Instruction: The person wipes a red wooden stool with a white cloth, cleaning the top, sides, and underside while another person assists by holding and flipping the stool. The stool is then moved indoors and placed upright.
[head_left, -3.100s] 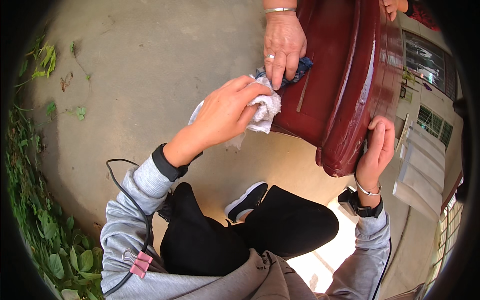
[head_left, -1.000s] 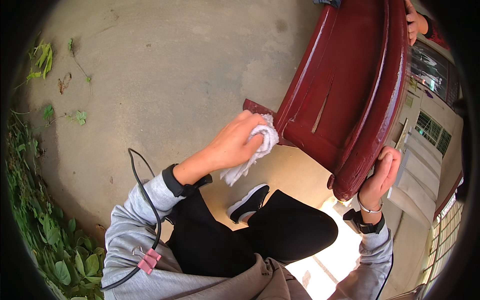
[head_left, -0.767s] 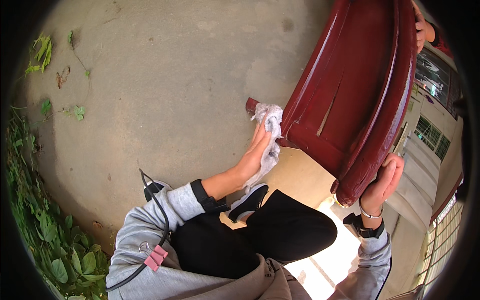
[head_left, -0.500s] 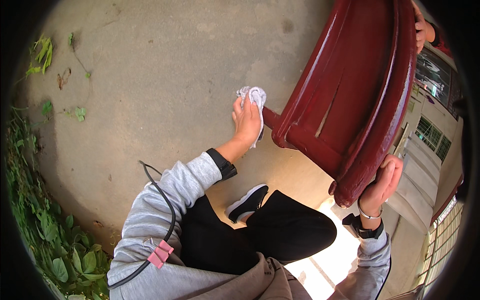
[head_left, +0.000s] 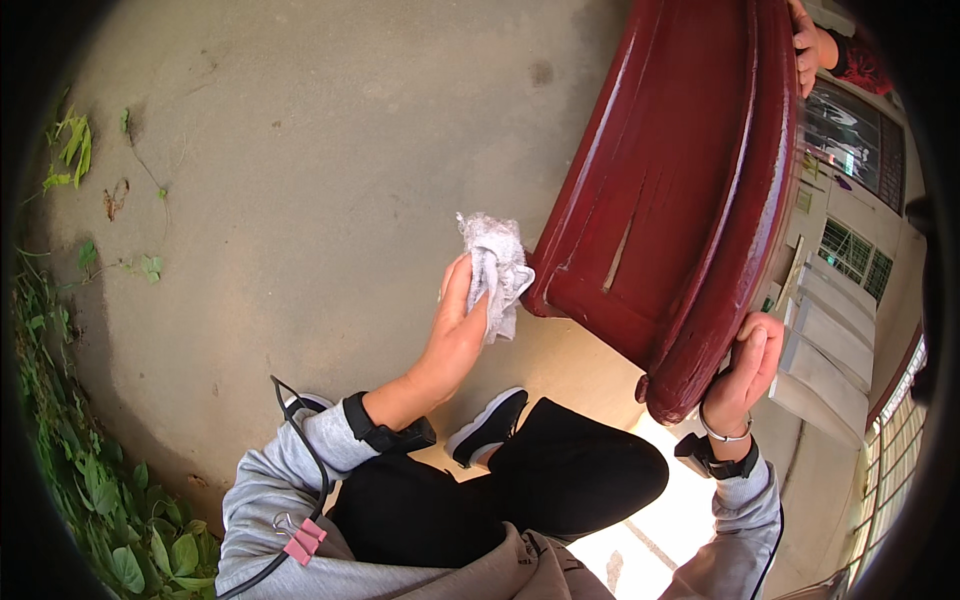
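A crumpled pale grey cloth (head_left: 497, 262) is bunched in my left hand (head_left: 455, 325), its fingers closed round it. The cloth sits against or just beside the near left corner of a dark red wooden piece of furniture (head_left: 660, 200), perhaps a bench or chair. This piece has a long slit in its panel and a thick rounded rail (head_left: 735, 260) with worn patches. My right hand (head_left: 745, 370) grips the near end of that rail, fingers curled on its outer side. Whatever leg lies behind the cloth is mostly hidden.
Another person's hand (head_left: 812, 50) rests on the rail's far end. Leafy green plants (head_left: 110, 500) line the concrete floor (head_left: 300, 180) at left. To the right are pale boards (head_left: 825, 340) and a wall with a barred window (head_left: 855, 260). A cable with a pink clip (head_left: 305, 541) hangs by my left sleeve.
My left hand has drawn back toward me with the cloth, which now covers the short leg seen before. The red furniture sits slightly further left in view; my right hand keeps its grip.
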